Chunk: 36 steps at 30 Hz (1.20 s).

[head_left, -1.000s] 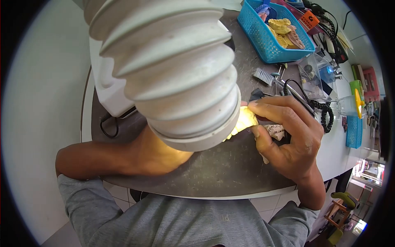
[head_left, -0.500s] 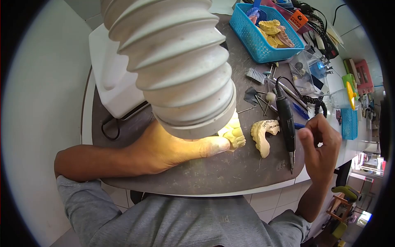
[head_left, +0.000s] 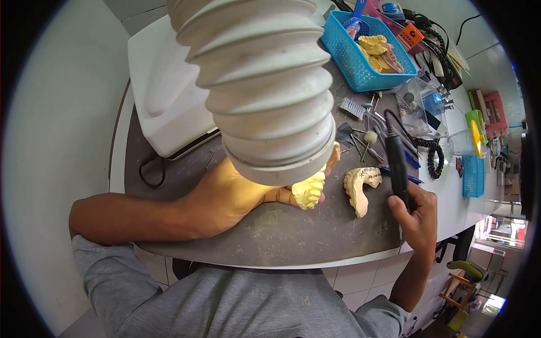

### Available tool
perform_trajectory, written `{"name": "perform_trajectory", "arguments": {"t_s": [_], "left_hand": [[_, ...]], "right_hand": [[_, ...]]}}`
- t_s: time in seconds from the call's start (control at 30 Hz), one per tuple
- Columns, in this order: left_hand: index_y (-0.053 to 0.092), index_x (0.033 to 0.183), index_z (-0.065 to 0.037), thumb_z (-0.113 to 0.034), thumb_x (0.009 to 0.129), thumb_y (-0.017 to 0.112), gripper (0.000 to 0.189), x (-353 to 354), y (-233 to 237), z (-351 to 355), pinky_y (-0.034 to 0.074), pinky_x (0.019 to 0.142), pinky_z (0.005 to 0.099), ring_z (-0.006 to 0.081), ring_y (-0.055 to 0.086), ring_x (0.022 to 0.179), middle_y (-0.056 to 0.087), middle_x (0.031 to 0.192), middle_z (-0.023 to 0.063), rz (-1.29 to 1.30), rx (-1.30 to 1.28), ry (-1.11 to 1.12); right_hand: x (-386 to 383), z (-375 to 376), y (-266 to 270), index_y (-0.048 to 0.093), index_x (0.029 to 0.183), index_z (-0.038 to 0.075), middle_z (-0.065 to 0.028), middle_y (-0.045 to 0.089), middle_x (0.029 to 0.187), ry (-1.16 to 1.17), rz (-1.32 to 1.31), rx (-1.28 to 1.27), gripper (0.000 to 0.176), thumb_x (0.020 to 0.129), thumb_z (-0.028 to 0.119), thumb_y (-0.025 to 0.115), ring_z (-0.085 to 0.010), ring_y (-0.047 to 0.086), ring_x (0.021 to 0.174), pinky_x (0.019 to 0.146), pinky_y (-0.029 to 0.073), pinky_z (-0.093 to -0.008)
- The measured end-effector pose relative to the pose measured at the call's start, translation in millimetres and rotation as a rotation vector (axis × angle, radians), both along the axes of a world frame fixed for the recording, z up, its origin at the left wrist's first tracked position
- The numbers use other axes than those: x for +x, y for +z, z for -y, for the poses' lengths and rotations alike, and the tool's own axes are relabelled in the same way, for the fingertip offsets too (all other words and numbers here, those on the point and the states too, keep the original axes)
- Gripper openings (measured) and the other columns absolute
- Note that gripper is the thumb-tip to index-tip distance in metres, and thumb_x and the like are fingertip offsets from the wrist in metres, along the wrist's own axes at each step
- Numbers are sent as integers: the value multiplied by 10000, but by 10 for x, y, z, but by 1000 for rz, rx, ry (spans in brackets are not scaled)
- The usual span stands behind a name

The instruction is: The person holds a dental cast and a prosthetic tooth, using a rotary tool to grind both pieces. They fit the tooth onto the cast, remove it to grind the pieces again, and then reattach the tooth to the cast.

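A pale yellow dental cast (head_left: 308, 192) is held in my left hand (head_left: 228, 200), under the mouth of a ribbed white hose (head_left: 270, 101) that hides part of the hand. Light falls on the cast and fingers. On the right, my right hand (head_left: 418, 217) is closed round the lower part of a black handpiece (head_left: 396, 166), with the thumb against its side. Between the hands, a cream horseshoe-shaped cast (head_left: 356, 191) with handwriting lies on the dark work surface (head_left: 270, 242).
A blue basket (head_left: 363, 79) with several casts stands at the back. Burs, a brush (head_left: 352, 108) and pens (head_left: 414, 178) lie in front of it. A white case (head_left: 169, 90) sits at the left. Beyond the handpiece is a coiled black cord (head_left: 435, 160).
My right hand has moved left and closed on the handpiece, which now sits more upright. The yellow cast in my left hand has turned and shifted slightly left.
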<state>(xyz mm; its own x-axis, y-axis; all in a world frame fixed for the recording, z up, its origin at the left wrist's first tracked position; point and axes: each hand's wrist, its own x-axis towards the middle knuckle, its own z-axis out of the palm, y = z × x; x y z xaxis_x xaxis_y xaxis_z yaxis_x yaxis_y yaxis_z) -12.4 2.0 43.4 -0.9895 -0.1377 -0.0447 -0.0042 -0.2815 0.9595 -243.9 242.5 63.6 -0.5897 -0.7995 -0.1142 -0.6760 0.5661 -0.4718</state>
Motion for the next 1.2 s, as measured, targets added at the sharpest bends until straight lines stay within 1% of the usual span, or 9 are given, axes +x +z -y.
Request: {"name": "perform_trajectory", "arguments": {"t_s": [0.07, 0.13, 0.2, 0.23, 0.33, 0.37, 0.53, 0.6, 1.2], "left_hand": [[495, 1344, 41, -132, 1004, 605, 397, 22, 25, -43, 544, 933, 352, 232, 655, 1075, 619, 1242, 147, 81, 555, 119], [470, 1358, 48, -132, 1014, 582, 404, 40, -36, -12, 553, 922, 353, 249, 657, 1076, 611, 1235, 167, 69, 527, 86], [444, 1371, 55, -133, 1025, 560, 411, 38, -67, -7, 561, 911, 355, 266, 659, 1077, 602, 1229, 187, 62, 498, 45], [454, 1362, 56, -139, 1032, 543, 393, 35, -73, -13, 559, 905, 350, 260, 660, 1066, 606, 1213, 189, 69, 481, 33], [467, 1350, 57, -157, 1047, 510, 373, 37, -93, -24, 554, 893, 338, 242, 661, 1035, 623, 1169, 192, 67, 476, 18], [471, 1346, 56, -169, 1053, 495, 370, 39, -95, -24, 550, 886, 331, 230, 661, 1015, 635, 1141, 192, 55, 487, 19], [509, 1305, 55, -179, 1058, 476, 342, 51, -56, -38, 538, 856, 310, 202, 657, 969, 666, 1041, 174, 96, 412, 29], [526, 1283, 55, -175, 1055, 479, 328, 57, -44, -47, 536, 845, 306, 194, 656, 956, 672, 1018, 168, 92, 408, 35], [592, 1169, 38, -179, 1046, 451, 286, 80, -19, -67, 517, 765, 274, 149, 638, 867, 688, 959, 127, 119, 358, 76]], "right_hand": [[-13, -68, -46, 575, 705, 8, 25, 498, 599, -94, 245, -329, 428, 858, 369, 747, -75, 399, 554, 518, 300, -252], [5, -118, -73, 622, 870, -7, 20, 531, 696, -189, 418, -621, 439, 907, 421, 711, -60, 426, 584, 525, 301, -233], [33, -77, -159, 555, 1040, -20, 11, 490, 769, -93, 899, -1087, 460, 954, 420, 659, -60, 368, 585, 514, 291, -232], [-8, -12, -157, 463, 1013, 73, 17, 375, 782, 155, 1054, -1068, 332, 1000, 370, 610, -61, 308, 565, 533, 286, -209], [158, 244, -59, 480, 1054, 59, 2, 417, 793, 176, 966, -1156, 339, 1015, 376, 592, -72, 311, 559, 524, 291, -208], [238, 275, -61, 486, 1114, 52, -36, 505, 824, 33, 977, -1212, 339, 1013, 355, 599, -95, 460, 625, 581, 393, -206], [421, 654, 125, 524, 1151, 15, -167, 682, 1056, 200, 611, -746, 391, 915, 236, 744, -216, 704, 955, 769, 586, -302], [529, 782, 84, 548, 1121, 5, -133, 683, 1011, 250, 561, -743, 434, 794, 59, 828, -167, 693, 899, 761, 573, -279], [604, 829, 4, 579, 1108, 2, -117, 639, 1028, 348, 388, -685, 399, 807, 76, 829, -129, 658, 834, 709, 550, -242]]}}
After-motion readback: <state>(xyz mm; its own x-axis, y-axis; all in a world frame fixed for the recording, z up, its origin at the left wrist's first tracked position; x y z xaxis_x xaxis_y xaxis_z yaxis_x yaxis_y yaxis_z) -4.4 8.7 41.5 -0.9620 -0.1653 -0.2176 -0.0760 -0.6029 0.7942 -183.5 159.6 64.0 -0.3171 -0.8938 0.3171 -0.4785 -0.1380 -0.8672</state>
